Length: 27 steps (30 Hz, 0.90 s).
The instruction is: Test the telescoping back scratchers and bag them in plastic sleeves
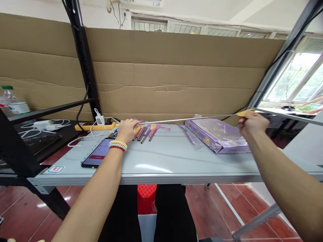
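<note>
A long, thin metal rod point(181, 119) stretches nearly level above the table, drawn out like a telescopic stick. My left hand point(128, 129) is closed around its left end, low over the table. At the other end, my right hand point(253, 122) grips a yellow plastic part point(243, 113) of the same rod, raised over the box; most of that part is hidden by my fingers. Just right of my left hand lie several short sticks point(146, 131) with metal tubes and pink, purple and yellow fork-like heads.
A purple box point(217, 134) with clear film stands on the right of the white table point(161, 158), a purple wrapped stick point(191, 137) beside it. A phone point(94, 156) lies at the left, in front of a yellow power strip point(108, 126). Cardboard point(176, 77) walls off the back.
</note>
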Tool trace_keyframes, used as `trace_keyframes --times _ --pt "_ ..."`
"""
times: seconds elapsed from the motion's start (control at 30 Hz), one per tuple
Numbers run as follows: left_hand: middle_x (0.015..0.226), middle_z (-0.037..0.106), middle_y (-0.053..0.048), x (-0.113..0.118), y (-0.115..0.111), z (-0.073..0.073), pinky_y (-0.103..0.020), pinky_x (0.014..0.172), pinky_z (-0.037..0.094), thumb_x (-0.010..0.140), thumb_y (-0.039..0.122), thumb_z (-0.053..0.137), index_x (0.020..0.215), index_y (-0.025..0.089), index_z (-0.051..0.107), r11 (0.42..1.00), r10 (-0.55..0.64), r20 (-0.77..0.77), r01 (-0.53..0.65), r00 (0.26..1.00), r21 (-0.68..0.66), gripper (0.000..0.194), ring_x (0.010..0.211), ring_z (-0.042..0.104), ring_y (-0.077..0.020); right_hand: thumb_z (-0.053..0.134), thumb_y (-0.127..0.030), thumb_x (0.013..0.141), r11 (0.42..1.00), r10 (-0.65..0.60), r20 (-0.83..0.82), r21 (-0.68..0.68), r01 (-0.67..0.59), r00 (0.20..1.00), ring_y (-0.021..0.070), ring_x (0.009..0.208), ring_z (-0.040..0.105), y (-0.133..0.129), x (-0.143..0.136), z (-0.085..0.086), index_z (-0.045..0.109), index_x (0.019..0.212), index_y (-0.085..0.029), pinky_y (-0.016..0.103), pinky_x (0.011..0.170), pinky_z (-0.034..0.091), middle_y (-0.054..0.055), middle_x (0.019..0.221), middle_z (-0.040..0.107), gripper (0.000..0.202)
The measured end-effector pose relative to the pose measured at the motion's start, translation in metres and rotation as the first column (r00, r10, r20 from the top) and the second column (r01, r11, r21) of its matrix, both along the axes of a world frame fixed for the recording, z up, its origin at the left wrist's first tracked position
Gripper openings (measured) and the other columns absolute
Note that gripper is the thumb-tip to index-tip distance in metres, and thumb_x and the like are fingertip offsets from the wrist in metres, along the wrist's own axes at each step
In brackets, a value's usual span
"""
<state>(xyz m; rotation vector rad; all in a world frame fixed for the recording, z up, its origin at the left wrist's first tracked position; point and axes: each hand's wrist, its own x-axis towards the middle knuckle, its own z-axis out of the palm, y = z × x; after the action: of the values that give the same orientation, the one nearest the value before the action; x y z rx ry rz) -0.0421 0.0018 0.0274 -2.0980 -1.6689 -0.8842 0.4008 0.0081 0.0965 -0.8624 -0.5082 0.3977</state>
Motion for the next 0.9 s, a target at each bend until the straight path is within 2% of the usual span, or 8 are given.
trace_keyframes --times 0.1,0.23,0.33,0.43,0.53,0.6,0.77,0.9 --pt "0.107 0.068 -0.006 0.027 -0.005 0.002 -0.033 0.079 0.039 0.092 0.026 0.037 0.108 0.024 0.066 0.996 -0.084 -0.076 0.084 0.994 -0.012 0.033 0.101 0.059 -0.0216 0.056 -0.011 0.084 0.972 0.233 0.178 -0.077 -0.223 0.956 0.0053 0.028 0.036 0.006 -0.056 -0.011 0.049 0.061 -0.016 0.017 0.029 0.022 -0.002 0.045 0.049 0.025" --pt "0.097 0.070 -0.007 0.056 -0.017 0.003 -0.030 0.066 0.038 0.094 0.030 0.034 0.101 0.022 0.064 0.999 -0.037 -0.083 0.035 0.996 -0.019 0.032 0.089 0.063 -0.0217 0.065 -0.039 0.079 0.856 0.513 0.335 -0.127 -0.501 0.791 0.0067 0.027 0.036 0.005 -0.159 -0.032 0.050 0.066 -0.018 0.021 0.029 0.026 -0.002 0.047 0.054 0.029" --pt "0.092 0.070 -0.007 0.056 -0.024 0.003 -0.029 0.062 0.037 0.094 0.030 0.034 0.098 0.021 0.063 0.999 0.004 -0.087 -0.007 0.996 -0.034 0.030 0.085 0.063 -0.0214 0.067 -0.058 0.069 0.718 0.683 0.357 -0.162 -0.677 0.638 0.0077 0.028 0.039 -0.002 -0.222 -0.055 0.047 0.071 -0.022 0.021 0.028 0.027 -0.003 0.050 0.058 0.042" --pt "0.095 0.070 -0.007 0.047 -0.026 0.002 -0.029 0.062 0.035 0.093 0.029 0.035 0.097 0.020 0.063 0.999 0.010 -0.106 -0.015 0.994 -0.049 0.029 0.086 0.063 -0.0212 0.066 -0.068 0.064 0.620 0.773 0.290 -0.157 -0.769 0.565 0.0098 0.031 0.047 -0.009 -0.249 -0.075 0.044 0.074 -0.025 0.020 0.027 0.026 -0.007 0.052 0.059 0.050" --pt "0.098 0.069 -0.006 0.040 -0.022 -0.001 -0.030 0.062 0.034 0.093 0.032 0.034 0.094 0.021 0.063 0.997 -0.042 -0.136 0.032 0.990 -0.072 0.032 0.090 0.062 -0.0218 0.067 -0.069 0.061 0.565 0.821 0.251 -0.228 -0.793 0.513 0.0106 0.035 0.051 -0.013 -0.246 -0.085 0.046 0.076 -0.025 0.019 0.028 0.026 -0.008 0.057 0.062 0.051" --pt "0.098 0.070 -0.004 0.039 -0.018 -0.003 -0.030 0.062 0.034 0.094 0.035 0.032 0.093 0.022 0.064 0.995 -0.081 -0.136 0.072 0.987 -0.069 0.034 0.090 0.061 -0.0216 0.070 -0.066 0.061 0.582 0.812 0.244 -0.259 -0.771 0.531 0.0096 0.036 0.051 -0.012 -0.238 -0.086 0.050 0.075 -0.023 0.019 0.029 0.027 -0.006 0.061 0.064 0.049" --pt "0.092 0.069 -0.004 0.017 -0.007 -0.004 -0.033 0.069 0.035 0.092 0.033 0.036 0.088 0.024 0.067 0.997 -0.030 -0.052 0.026 0.998 -0.074 0.033 0.089 0.058 -0.0217 0.060 -0.053 0.080 0.784 0.614 0.158 -0.231 -0.576 0.773 0.0063 0.032 0.042 0.008 -0.199 -0.071 0.043 0.068 -0.021 0.018 0.028 0.023 -0.005 0.049 0.051 0.038" --pt "0.099 0.067 -0.007 -0.022 0.001 -0.006 -0.043 0.086 0.030 0.089 0.033 0.041 0.091 0.026 0.071 0.988 0.147 0.083 -0.150 0.986 0.024 0.031 0.103 0.049 -0.0263 0.045 -0.034 0.093 0.932 0.238 0.001 -0.281 -0.228 0.971 0.0051 0.034 0.034 0.021 -0.114 -0.046 0.039 0.071 -0.021 0.018 0.031 0.024 -0.007 0.051 0.043 0.026"
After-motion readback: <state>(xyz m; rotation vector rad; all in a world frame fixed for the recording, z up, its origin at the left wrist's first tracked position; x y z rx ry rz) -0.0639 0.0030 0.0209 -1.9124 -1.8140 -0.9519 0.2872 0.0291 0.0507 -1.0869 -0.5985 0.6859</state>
